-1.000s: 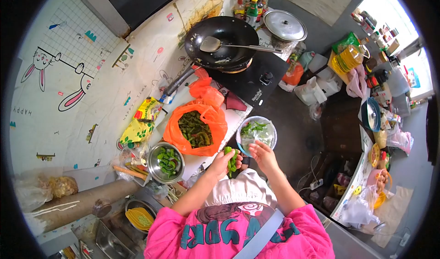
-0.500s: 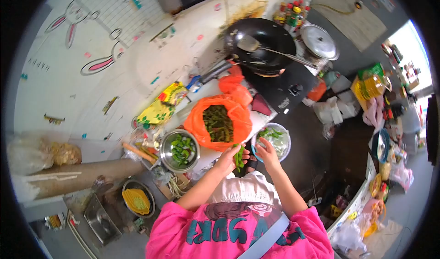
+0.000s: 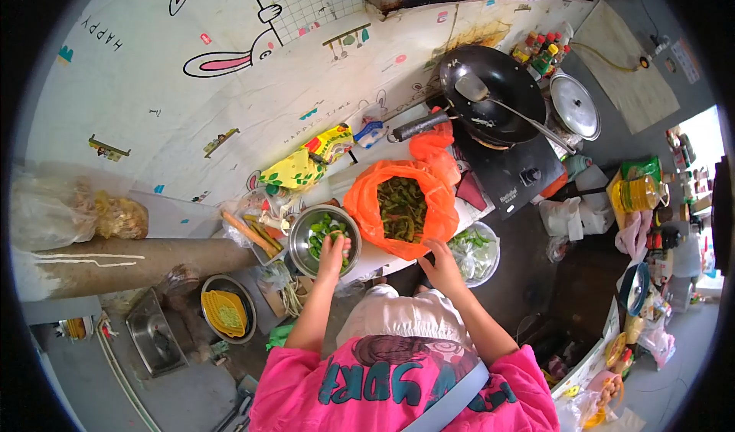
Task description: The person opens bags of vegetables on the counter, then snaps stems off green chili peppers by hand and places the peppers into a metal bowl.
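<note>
My left hand [image 3: 334, 256] is over the steel bowl [image 3: 294, 260], its fingers curled around green peppers. Cut green pepper pieces [image 3: 321, 229] lie in that bowl. At the near rim of an orange plastic bag [image 3: 367, 229], my right hand [image 3: 439, 265] has its thumb and fingers on the plastic, seemingly pinching it. Dark green, wilted-looking vegetables [image 3: 402, 208] fill the bag. Just right of my right hand, a white basin [image 3: 494, 267] holds green peppers and a clear plastic bag.
Beyond the bag, a black wok [image 3: 509, 107] with a spatula [image 3: 472, 88] rests on a cooktop [image 3: 509, 176]. A lidded pot [image 3: 574, 107] and sauce bottles [image 3: 545, 58] stand behind. At the left are a sink [image 3: 155, 332] and a yellow basket [image 3: 222, 321].
My left hand has moved left, with its green peppers, from in front of the bag to over the steel bowl. My right hand has left the basin for the bag's rim. The view has shifted.
</note>
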Demonstrator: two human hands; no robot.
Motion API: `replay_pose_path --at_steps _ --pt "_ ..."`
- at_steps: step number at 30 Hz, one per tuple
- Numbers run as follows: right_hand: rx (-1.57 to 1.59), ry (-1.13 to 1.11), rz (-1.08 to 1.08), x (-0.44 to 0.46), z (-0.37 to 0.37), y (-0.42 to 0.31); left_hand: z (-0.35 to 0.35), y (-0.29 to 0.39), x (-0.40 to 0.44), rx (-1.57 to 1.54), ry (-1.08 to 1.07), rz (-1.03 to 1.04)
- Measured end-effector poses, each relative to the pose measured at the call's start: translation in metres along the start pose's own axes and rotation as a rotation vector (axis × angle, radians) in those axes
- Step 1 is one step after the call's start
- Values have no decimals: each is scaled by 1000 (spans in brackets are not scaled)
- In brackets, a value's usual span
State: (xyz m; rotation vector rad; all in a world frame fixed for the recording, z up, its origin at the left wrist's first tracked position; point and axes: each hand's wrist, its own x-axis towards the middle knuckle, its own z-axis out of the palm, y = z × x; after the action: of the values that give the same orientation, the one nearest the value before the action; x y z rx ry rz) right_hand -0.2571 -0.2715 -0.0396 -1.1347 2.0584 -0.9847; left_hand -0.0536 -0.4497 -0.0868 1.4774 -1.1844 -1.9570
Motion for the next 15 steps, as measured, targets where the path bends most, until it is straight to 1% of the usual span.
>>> replay_pose_path --at_steps 3,6,8,10,11,12,15 --pt "-307 51 -85 8 -5 -22 0 -1 5 880 474 516" --pt "-533 53 -194 23 -10 -27 7 14 3 953 305 760" --pt "-644 63 -182 32 -7 -18 25 21 3 933 177 891" --pt "-739 46 -150 39 -4 -8 44 25 5 948 4 944" --pt "-778 25 -124 41 -4 -3 54 21 8 992 -15 964" --pt "-817 2 -98 43 -3 4 67 30 4 1001 -90 931" --pt "-859 -12 -19 50 7 31 93 17 19 962 -240 942"
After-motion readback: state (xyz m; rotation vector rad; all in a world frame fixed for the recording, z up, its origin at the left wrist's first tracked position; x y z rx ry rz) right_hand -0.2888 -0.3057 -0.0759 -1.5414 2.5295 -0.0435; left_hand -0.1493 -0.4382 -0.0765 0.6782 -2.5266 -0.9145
